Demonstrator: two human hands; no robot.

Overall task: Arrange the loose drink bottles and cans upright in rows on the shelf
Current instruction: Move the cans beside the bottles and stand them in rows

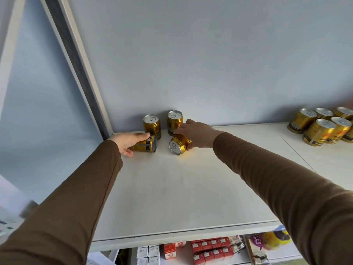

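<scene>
two hands (128, 140) (194, 133) on the shelf (172, 188) — each curled round its own toppled gold can (147, 144) (178, 144)

Glossy gold metal cans (152, 125) with silvery lids on a smooth, matt white shelf (172, 188)

No text is legible; labels on the small gold metal drink cans (152, 126) are too blurred.
</scene>
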